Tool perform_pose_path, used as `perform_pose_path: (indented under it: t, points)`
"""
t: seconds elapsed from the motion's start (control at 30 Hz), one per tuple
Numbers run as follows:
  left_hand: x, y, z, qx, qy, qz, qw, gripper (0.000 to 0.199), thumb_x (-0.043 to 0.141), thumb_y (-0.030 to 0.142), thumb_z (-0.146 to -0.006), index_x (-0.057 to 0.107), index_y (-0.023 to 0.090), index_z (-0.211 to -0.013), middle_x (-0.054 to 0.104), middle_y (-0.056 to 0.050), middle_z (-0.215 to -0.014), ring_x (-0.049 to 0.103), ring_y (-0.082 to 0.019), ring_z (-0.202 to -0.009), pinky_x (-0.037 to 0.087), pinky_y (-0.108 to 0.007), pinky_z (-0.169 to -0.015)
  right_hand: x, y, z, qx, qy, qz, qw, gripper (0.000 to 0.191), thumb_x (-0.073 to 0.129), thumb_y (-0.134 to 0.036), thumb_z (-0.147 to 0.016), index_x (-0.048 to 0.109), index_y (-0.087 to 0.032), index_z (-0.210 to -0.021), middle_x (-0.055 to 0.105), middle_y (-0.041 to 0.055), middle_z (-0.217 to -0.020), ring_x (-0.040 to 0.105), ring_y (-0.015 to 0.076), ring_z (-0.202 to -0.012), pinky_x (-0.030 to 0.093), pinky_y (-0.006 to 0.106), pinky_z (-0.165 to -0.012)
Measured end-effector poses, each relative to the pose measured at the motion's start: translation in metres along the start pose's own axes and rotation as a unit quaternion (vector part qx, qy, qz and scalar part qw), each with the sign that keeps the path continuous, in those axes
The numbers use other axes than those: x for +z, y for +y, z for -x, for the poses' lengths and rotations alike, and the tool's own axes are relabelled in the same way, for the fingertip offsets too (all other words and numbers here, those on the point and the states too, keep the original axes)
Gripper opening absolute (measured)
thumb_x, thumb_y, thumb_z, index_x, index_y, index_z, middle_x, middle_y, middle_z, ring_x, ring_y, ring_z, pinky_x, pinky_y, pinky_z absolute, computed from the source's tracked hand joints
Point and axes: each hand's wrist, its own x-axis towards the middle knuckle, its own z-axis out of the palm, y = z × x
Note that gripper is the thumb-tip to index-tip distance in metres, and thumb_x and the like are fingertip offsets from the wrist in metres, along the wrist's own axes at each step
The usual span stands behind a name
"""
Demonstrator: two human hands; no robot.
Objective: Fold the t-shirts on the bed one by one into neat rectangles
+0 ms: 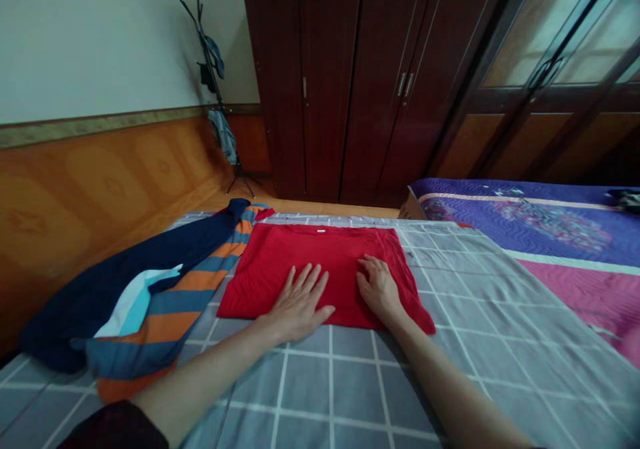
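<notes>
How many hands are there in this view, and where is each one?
2. The left hand lies spread on the red shirt, near its middle; the right hand, fingers bent, is at the shirt's right part.

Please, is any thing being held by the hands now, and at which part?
Nothing appears gripped: the left hand and right hand only rest on the folded red cloth garment.
</notes>
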Motion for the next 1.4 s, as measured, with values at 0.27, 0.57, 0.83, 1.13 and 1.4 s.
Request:
perform_pose_path:
  t: [0.27, 0.57, 0.83, 1.13, 1.4]
  points:
    - [-0.015, -0.096, 0.086, -0.198, 0.002, -0.123, 0.973, 0.066, 0.035, 0.049, -0.091, 0.024, 0.016, -0.147, 0.013, -0.011, -0.153, 0.009, -0.027, -0.142, 0.010, -0.051, -0.113, 0.001, -0.001, 0.000, -0.016, -0.014, 0.042, 0.999, 0.037, 0.044, -0.023, -0.080, 0.065, -0.013, -0.109, 0.056, 0.0137, -0.124, 0.047, 0.0277, -0.117, 0.036, 0.040, -0.103]
    - [-0.025, -0.014, 0.037, 0.047, 0.063, -0.010, 0.997, 0.046, 0.045, 0.027, -0.091, 0.044, 0.024, -0.136, 0.031, -0.006, -0.150, 0.022, -0.022, -0.139, 0.019, -0.046, -0.114, -0.003, -0.006, 0.002, -0.038, -0.011, 0.066, 0.997, 0.036, 0.045, -0.028, -0.082, 0.065, -0.014, -0.109, 0.055, 0.0139, -0.124, 0.047, 0.0288, -0.116, 0.036, 0.043, -0.101]
    - [-0.005, 0.021, 0.032, 0.177, 0.043, 0.068, 0.981, 0.033, 0.051, 0.033, -0.091, 0.057, 0.020, -0.121, 0.053, -0.008, -0.129, 0.042, -0.023, -0.124, 0.029, -0.042, -0.107, -0.003, -0.025, 0.011, -0.075, -0.034, 0.088, 0.993, 0.048, 0.050, -0.041, -0.085, 0.057, -0.012, -0.122, 0.047, 0.0169, -0.135, 0.038, 0.0330, -0.127, 0.031, 0.048, -0.104]
    - [-0.009, 0.019, 0.021, 0.082, 0.130, 0.046, 0.987, 0.017, 0.057, 0.022, -0.085, 0.061, 0.017, -0.069, 0.059, -0.001, -0.068, 0.052, -0.015, -0.070, 0.039, -0.029, -0.070, -0.007, -0.055, 0.029, -0.179, -0.159, 0.095, 0.966, 0.056, 0.050, -0.038, -0.088, 0.045, -0.011, -0.136, 0.032, 0.0201, -0.146, 0.023, 0.0348, -0.136, 0.023, 0.050, -0.109]
    - [-0.006, 0.011, 0.025, -0.001, 0.150, 0.051, 0.987, 0.007, 0.058, 0.020, -0.082, 0.063, 0.017, -0.085, 0.063, -0.007, -0.107, 0.054, -0.022, -0.106, 0.042, -0.036, -0.092, -0.010, -0.059, 0.030, -0.192, -0.171, 0.106, 0.960, 0.057, 0.049, -0.040, -0.089, 0.043, -0.011, -0.137, 0.033, 0.0196, -0.146, 0.026, 0.0338, -0.136, 0.025, 0.051, -0.109]
